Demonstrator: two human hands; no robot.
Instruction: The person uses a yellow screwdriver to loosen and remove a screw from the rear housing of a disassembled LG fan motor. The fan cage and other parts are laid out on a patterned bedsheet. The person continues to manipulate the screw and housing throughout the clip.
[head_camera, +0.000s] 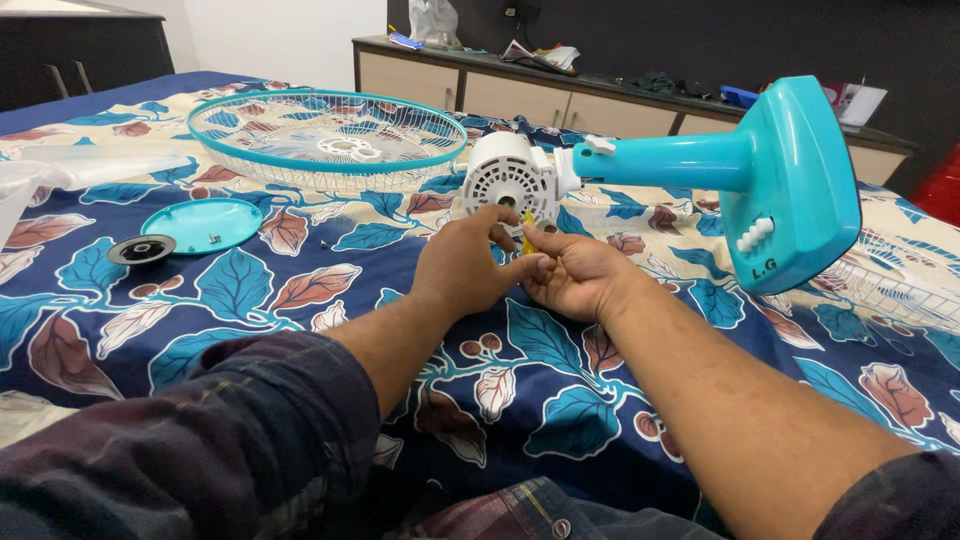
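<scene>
From my remote seat, the far left edge of the bed shows a crumpled sheet of clear plastic wrap (70, 170) lying on the navy bedspread printed with blue and rust leaves (300, 290). Next to it rests a small round black plastic cap (141, 249), just beside a turquoise round plastic cover (201, 224) lying dished side up with a small dark bit, too small for me to identify, on it. Behind them sits the white wire fan guard with a turquoise rim (327, 139), lying flat on the bedspread. Moving to the middle, I see the left hand (463, 268) with its fingers curled, index finger reaching up to touch the lower face of the white slotted plastic fan motor housing (511, 180), thumb pressed toward the other hand. The right hand (575, 277) meets it fingertip to fingertip, palm turned up, and between the two hands a small yellow object (528, 241) is pinched; it is mostly hidden, so I cannot tell which fingers actually grip it or what it is. The motor housing lies on its side just above the hands, joined to a turquoise plastic fan neck and base (780, 180) that stretches right, its white knobs facing me. At far right a second white wire guard (900, 285) lies partly under the base. A wooden sideboard with a dark top (560, 95) runs along the wall behind.
</scene>
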